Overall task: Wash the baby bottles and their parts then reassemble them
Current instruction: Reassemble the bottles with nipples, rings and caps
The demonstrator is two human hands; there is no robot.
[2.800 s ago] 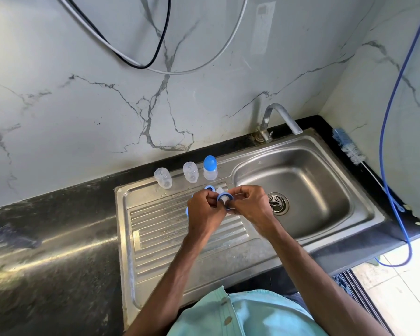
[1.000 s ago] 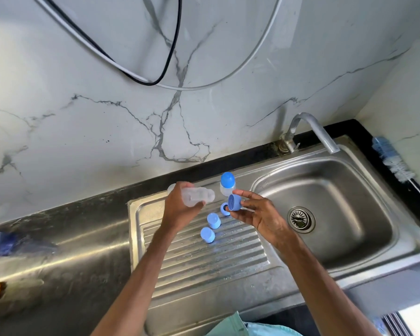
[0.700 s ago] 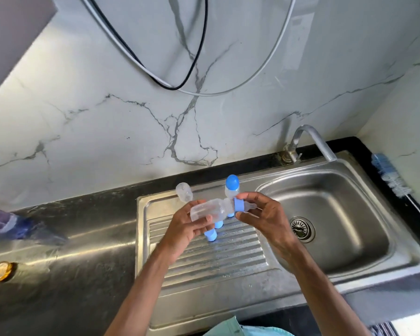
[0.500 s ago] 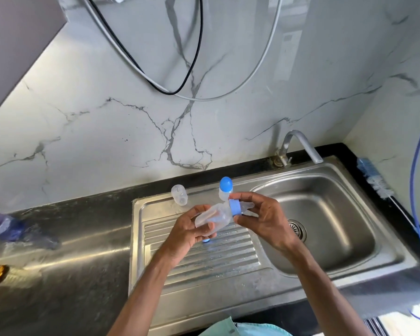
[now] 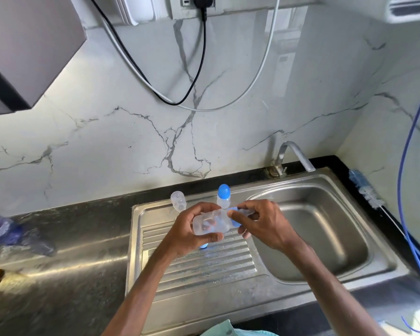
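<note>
My left hand [image 5: 187,232] grips a clear baby bottle [image 5: 210,224] held sideways above the drainboard. My right hand [image 5: 262,223] curls its fingers round the blue collar with its teat [image 5: 235,218] at the bottle's neck. A capped bottle with a blue dome [image 5: 223,198] stands upright at the back of the drainboard. A clear bottle [image 5: 178,202] stands upside down to its left. A small blue cap [image 5: 203,245] peeks out under my left hand; other loose parts are hidden by my hands.
The steel sink basin [image 5: 325,229] lies to the right, with the tap [image 5: 291,157] behind it. A blue bottle brush [image 5: 365,189] rests on the dark counter at the right wall. A blue hose [image 5: 409,166] hangs there. A plastic bag [image 5: 3,229] lies at far left.
My left hand picked up the clear bottle and turned it sideways. My right hand brought the blue collar to its neck and now closes round it. The view tilted upward.
</note>
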